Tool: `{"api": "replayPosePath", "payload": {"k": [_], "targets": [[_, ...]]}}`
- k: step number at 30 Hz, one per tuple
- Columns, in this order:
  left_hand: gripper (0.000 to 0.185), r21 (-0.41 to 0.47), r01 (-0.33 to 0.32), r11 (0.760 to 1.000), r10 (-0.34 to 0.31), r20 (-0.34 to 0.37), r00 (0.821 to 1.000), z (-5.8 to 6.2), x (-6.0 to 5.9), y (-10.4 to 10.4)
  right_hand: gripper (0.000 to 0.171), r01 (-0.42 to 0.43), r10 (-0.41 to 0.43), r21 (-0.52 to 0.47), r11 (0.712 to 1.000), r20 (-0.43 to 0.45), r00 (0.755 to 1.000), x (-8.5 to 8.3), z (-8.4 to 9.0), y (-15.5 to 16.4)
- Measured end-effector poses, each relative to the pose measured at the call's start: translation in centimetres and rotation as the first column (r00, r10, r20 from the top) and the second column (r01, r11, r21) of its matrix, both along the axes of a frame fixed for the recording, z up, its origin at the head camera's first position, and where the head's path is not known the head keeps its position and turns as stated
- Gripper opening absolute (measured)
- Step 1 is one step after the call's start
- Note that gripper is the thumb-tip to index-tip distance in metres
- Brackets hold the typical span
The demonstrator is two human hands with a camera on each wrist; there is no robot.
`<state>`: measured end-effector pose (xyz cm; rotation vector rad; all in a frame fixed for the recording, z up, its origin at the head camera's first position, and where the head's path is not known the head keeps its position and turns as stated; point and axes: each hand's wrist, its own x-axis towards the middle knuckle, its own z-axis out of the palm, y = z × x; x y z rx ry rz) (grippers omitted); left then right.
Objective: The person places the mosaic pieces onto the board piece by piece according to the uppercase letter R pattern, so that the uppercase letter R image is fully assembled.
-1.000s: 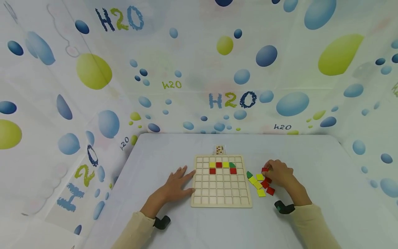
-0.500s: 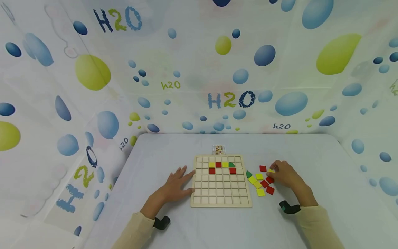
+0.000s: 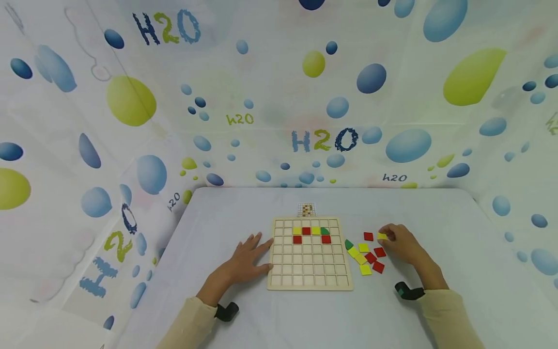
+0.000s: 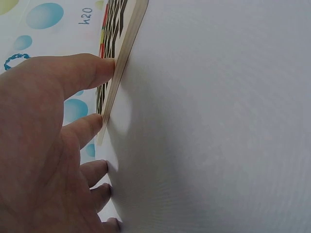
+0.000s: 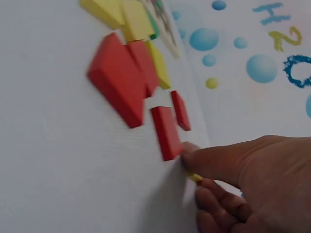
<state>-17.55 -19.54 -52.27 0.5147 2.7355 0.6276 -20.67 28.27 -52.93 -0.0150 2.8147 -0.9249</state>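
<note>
My left hand (image 3: 246, 259) lies with spread fingers at the left edge of a wooden grid board (image 3: 309, 268); its thumb and index fingertip touch the board's side in the left wrist view. Yellow, red and green tiles fill a few upper cells, among them a green rounded tile (image 3: 325, 231) and a red tile (image 3: 326, 239). Right of the loose pieces, my right hand (image 3: 402, 245) pinches a yellow square tile (image 3: 381, 236) between thumb and fingers, close over the table. Only a sliver of this yellow tile (image 5: 195, 177) shows in the right wrist view.
Beside the board's right edge lie several loose yellow squares (image 3: 364, 270), red squares (image 3: 378, 267) and a green piece (image 3: 349, 245). A small pattern card (image 3: 307, 209) sits behind the board on the white-covered table (image 3: 235, 208). A printed curtain (image 3: 270, 87) hangs behind.
My right hand has drawn back to the right from over the loose tiles, with the yellow tile in its fingers. Red tiles beneath it have come into view. The left hand stays put.
</note>
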Motion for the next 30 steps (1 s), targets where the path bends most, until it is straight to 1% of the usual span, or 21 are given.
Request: {"api": "replayPosePath", "payload": {"k": [3, 7, 16, 21, 25, 28, 30], "targets": [[0.071, 0.002, -0.001, 1.0, 0.001, -0.004, 1.0, 0.0, 0.0, 0.0, 0.036, 0.007, -0.007, -0.009, 1.0, -0.043, 0.999, -0.5, -0.6, -0.2], [0.072, -0.01, 0.002, 1.0, -0.002, -0.009, 1.0, -0.2, -0.1, -0.1, 0.034, 0.028, -0.029, -0.022, 0.999, -0.066, 0.997, -1.3, -0.7, -0.8], [0.072, -0.011, -0.002, 1.0, 0.002, -0.007, 1.0, -0.3, 0.1, -0.1, 0.035, 0.045, -0.046, -0.042, 0.998, -0.042, 0.998, -3.1, -0.5, -3.0], [0.073, 0.009, 0.005, 1.0, -0.005, -0.007, 1.0, -0.1, 0.0, -0.2, 0.037, 0.04, -0.042, -0.051, 0.998, -0.035, 0.999, -3.9, -0.5, -4.3], [0.074, 0.009, 0.012, 1.0, -0.012, 0.01, 1.0, -0.1, 0.0, -0.3, 0.038, 0.035, -0.038, -0.071, 0.997, -0.029, 0.999, -4.1, -0.4, -5.6], [0.074, 0.005, 0.013, 1.0, -0.014, 0.017, 1.0, -0.1, 0.0, -0.3, 0.038, 0.03, -0.034, -0.095, 0.995, -0.034, 0.999, -3.8, -0.2, -7.2], [0.073, 0.006, 0.012, 1.0, -0.013, 0.01, 1.0, 0.0, 0.0, -0.3, 0.037, 0.01, -0.015, -0.108, 0.994, -0.045, 0.999, -3.5, 0.1, -8.5]]}}
